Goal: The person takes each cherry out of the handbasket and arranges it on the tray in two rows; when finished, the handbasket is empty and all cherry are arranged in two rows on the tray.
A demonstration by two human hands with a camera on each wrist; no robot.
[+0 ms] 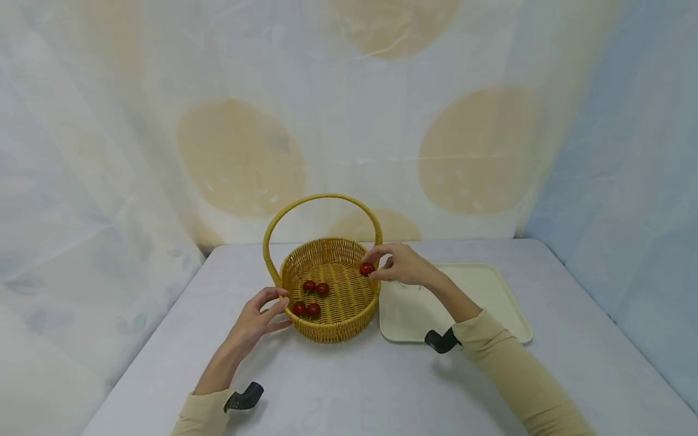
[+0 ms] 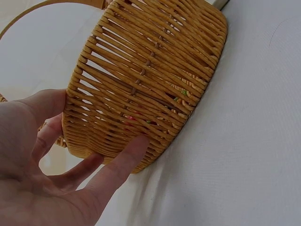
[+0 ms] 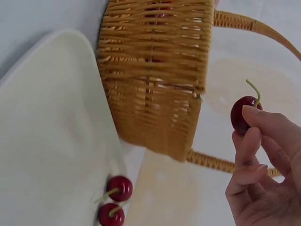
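A yellow wicker basket (image 1: 334, 330) with a tall hoop handle stands on the table, several red cherries (image 1: 313, 310) lying in its left half. My left hand (image 1: 256, 315) holds the basket's left rim; other fingers rest against the woven outer wall in the left wrist view. Over the basket's right side, my right hand (image 1: 406, 264) pinches a dark red cherry (image 1: 367, 269) between thumb and fingertips. Its green stem points up in the right wrist view. Two more cherries (image 3: 119, 188) lie at the edge of the cream tray (image 3: 51, 117).
The cream tray (image 1: 458, 303) sits right of the basket, close to its wall, partly under my right forearm. A white cloth covers the table (image 1: 338, 387). Patterned curtains (image 1: 360, 133) hang behind and along both sides.
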